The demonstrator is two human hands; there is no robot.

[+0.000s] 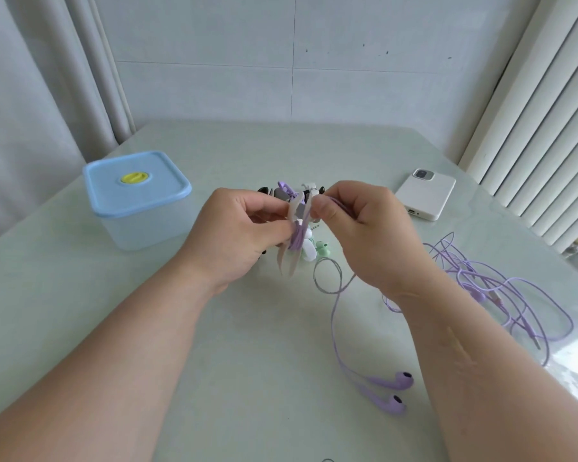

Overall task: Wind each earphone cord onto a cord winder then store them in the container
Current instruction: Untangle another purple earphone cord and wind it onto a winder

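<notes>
My left hand [237, 235] holds a beige cord winder [294, 215] upright above the table's middle, with several turns of purple cord [297, 241] wrapped on it. My right hand [364, 228] pinches the same purple cord beside the winder's top. From that hand the cord hangs in a loop [327, 275] and runs down to two purple earbuds [392, 390] lying on the table. Behind my hands lies a small pile of spare winders [316, 250] in white, green, purple and black, partly hidden. The container [137, 198], clear with a blue lid, stands closed at the left.
A second purple earphone cord [501, 295] lies in a loose tangle on the right of the pale green table [247, 361]. A white phone [426, 194] lies face down at the back right. Curtains hang at the left, vertical blinds at the right.
</notes>
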